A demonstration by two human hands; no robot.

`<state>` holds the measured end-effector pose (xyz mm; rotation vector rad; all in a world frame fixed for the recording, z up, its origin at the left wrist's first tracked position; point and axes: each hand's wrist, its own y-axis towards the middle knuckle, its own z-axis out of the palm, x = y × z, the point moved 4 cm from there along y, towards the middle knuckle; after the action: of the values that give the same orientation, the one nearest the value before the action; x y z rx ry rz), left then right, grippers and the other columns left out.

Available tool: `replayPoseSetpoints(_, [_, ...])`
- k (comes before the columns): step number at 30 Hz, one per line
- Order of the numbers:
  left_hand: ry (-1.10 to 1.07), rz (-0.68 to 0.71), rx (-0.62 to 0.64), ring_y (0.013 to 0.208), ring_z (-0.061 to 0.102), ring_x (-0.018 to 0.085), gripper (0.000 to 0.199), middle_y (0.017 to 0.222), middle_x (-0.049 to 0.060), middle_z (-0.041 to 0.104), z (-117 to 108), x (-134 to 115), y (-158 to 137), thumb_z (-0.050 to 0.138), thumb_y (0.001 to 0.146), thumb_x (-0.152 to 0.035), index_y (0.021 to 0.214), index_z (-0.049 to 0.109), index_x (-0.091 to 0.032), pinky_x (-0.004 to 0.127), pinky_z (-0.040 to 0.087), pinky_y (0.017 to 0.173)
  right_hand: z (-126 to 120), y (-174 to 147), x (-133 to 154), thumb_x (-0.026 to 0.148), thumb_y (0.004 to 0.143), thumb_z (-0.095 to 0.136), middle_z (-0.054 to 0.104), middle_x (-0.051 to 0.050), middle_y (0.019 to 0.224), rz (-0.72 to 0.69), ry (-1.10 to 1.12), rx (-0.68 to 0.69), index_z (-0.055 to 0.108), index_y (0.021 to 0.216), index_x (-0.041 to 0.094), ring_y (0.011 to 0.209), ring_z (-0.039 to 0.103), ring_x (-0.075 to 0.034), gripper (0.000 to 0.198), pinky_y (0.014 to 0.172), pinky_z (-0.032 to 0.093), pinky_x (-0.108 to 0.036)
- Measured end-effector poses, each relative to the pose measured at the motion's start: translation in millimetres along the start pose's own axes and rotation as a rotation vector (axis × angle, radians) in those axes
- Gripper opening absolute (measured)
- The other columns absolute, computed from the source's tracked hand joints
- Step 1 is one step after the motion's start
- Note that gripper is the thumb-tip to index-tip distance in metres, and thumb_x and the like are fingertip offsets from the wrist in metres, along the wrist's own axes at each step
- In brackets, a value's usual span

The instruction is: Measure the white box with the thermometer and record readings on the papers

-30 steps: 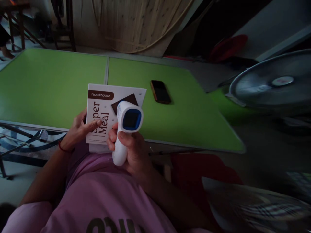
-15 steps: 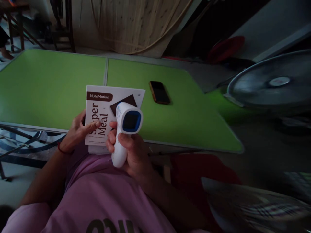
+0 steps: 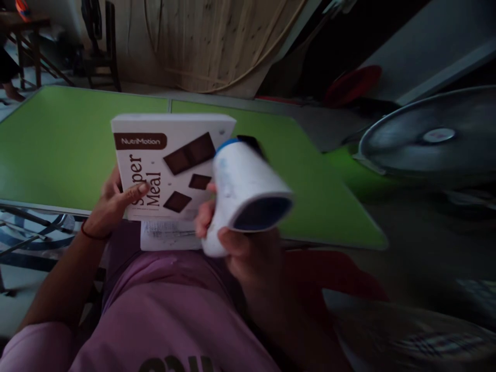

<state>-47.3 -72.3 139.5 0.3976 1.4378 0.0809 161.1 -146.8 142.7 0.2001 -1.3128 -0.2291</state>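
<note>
My left hand (image 3: 116,199) grips the lower left side of a white box (image 3: 174,129) printed "NutriMotion Super Meal", its thumb across the front. The box is held up over the near side of the green table, front face toward me. In my right hand (image 3: 244,253) is a white infrared thermometer (image 3: 251,181) with a blue-edged screen, fingers wrapped round its handle. It is raised close to the camera, slightly blurred, and overlaps the right edge of the box. Below the box, a white printed sheet or booklet (image 3: 170,235) lies at my lap.
A phone (image 3: 251,144) on the green table (image 3: 70,139) is mostly hidden behind the thermometer. A large fan (image 3: 426,134) stands at the right. Chairs (image 3: 98,57) and a wooden table (image 3: 31,23) are at the back left, with a person's foot (image 3: 13,93) nearby.
The thermometer has moved right and nearer to the camera, its screen tipping away. The box has come up, leftward and closer, uncovering more of its front and the sheet below.
</note>
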Motion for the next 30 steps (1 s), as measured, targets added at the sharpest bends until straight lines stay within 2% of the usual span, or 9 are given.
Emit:
replayPoseSetpoints(3, [-0.044, 0.106, -0.064, 0.1, 0.068, 0.029, 0.053, 0.105, 0.004, 0.071, -12.3, 9.5, 18.5, 0.085, 0.069, -0.032, 0.113, 0.058, -0.019, 0.034, 0.059, 0.076, -50.4, 16.6, -9.4, 0.042, 0.075, 0.076, 0.069, -0.004, 0.083, -0.191, -0.394, -0.112, 0.069, 0.09, 0.025, 0.075, 0.064, -0.019, 0.024, 0.063, 0.051, -0.035])
replayPoseSetpoints(5, [-0.055, 0.15, -0.076, 0.106, 0.066, 0.029, 0.055, 0.11, 0.005, 0.07, -19.6, 20.0, 34.9, 0.086, 0.066, -0.028, 0.111, 0.055, -0.021, 0.035, 0.059, 0.08, -82.5, 37.7, -30.0, 0.043, 0.072, 0.078, 0.072, -0.007, 0.097, -0.179, -0.647, -0.069, 0.07, 0.1, 0.023, 0.087, 0.067, -0.024, 0.035, 0.071, 0.054, -0.039])
replayPoseSetpoints(9, [-0.065, 0.176, 0.037, 0.115, 0.063, 0.031, 0.054, 0.113, 0.007, 0.069, -26.2, 40.9, 68.6, 0.084, 0.065, -0.025, 0.108, 0.052, -0.023, 0.04, 0.059, 0.088, -129.5, 87.9, -75.6, 0.05, 0.073, 0.075, 0.072, -0.012, 0.108, -0.161, -0.937, 0.084, 0.071, 0.11, 0.023, 0.096, 0.068, -0.029, 0.046, 0.081, 0.055, -0.045])
replayPoseSetpoints(12, [-0.077, 0.163, 0.19, 0.118, 0.061, 0.032, 0.051, 0.115, 0.008, 0.068, -24.6, 55.9, 88.9, 0.079, 0.071, -0.027, 0.112, 0.05, -0.022, 0.046, 0.058, 0.091, -145.4, 116.1, -104.5, 0.047, 0.073, 0.074, 0.073, -0.013, 0.106, -0.101, -1.096, 0.184, 0.071, 0.112, 0.023, 0.094, 0.069, -0.031, 0.047, 0.082, 0.055, -0.049])
replayPoseSetpoints(15, [-0.084, 0.147, 0.274, 0.121, 0.059, 0.034, 0.05, 0.117, 0.01, 0.067, -20.9, 75.5, 107.9, 0.076, 0.074, -0.03, 0.114, 0.049, -0.021, 0.05, 0.056, 0.093, -150.7, 130.0, -126.7, 0.039, 0.073, 0.073, 0.073, -0.013, 0.108, -0.07, -1.212, 0.253, 0.07, 0.116, 0.022, 0.096, 0.069, -0.034, 0.046, 0.085, 0.056, -0.051])
replayPoseSetpoints(19, [-0.142, 0.113, 0.339, 0.114, 0.064, 0.033, 0.057, 0.117, 0.01, 0.067, -13.4, 104.5, 131.5, 0.079, 0.069, -0.026, 0.115, 0.046, -0.021, 0.051, 0.057, 0.093, -154.5, 135.1, -144.6, 0.035, 0.076, 0.069, 0.073, -0.011, 0.104, -0.13, -1.246, 0.322, 0.07, 0.117, 0.025, 0.095, 0.07, -0.032, 0.042, 0.084, 0.057, -0.049])
replayPoseSetpoints(24, [-0.148, 0.057, 0.389, 0.111, 0.065, 0.032, 0.064, 0.119, 0.011, 0.065, -8.4, 118.0, 138.6, 0.079, 0.069, -0.025, 0.122, 0.043, -0.02, 0.051, 0.058, 0.091, -152.2, 138.1, -134.0, 0.029, 0.073, 0.068, 0.072, -0.013, 0.105, -0.205, -1.251, 0.399, 0.069, 0.115, 0.02, 0.098, 0.069, -0.031, 0.043, 0.086, 0.057, -0.049])
replayPoseSetpoints(28, [-0.087, 0.055, 0.436, 0.119, 0.06, 0.032, 0.067, 0.128, 0.013, 0.06, -7.3, 111.4, 135.5, 0.077, 0.076, -0.03, 0.13, 0.038, -0.021, 0.049, 0.056, 0.096, -120.4, 129.1, -100.8, 0.022, 0.071, 0.066, 0.07, -0.015, 0.109, -0.369, -1.271, 0.327, 0.068, 0.107, 0.019, 0.101, 0.067, -0.031, 0.037, 0.087, 0.055, -0.047])
replayPoseSetpoints(30, [0.012, 0.08, 0.442, 0.123, 0.058, 0.033, 0.07, 0.129, 0.015, 0.06, -9.9, 108.7, 135.3, 0.077, 0.077, -0.038, 0.133, 0.038, -0.02, 0.051, 0.055, 0.098, -95.4, 119.7, -93.9, 0.026, 0.077, 0.064, 0.072, -0.01, 0.091, -0.323, -1.244, 0.328, 0.066, 0.1, 0.019, 0.077, 0.068, -0.023, 0.024, 0.072, 0.056, -0.039])
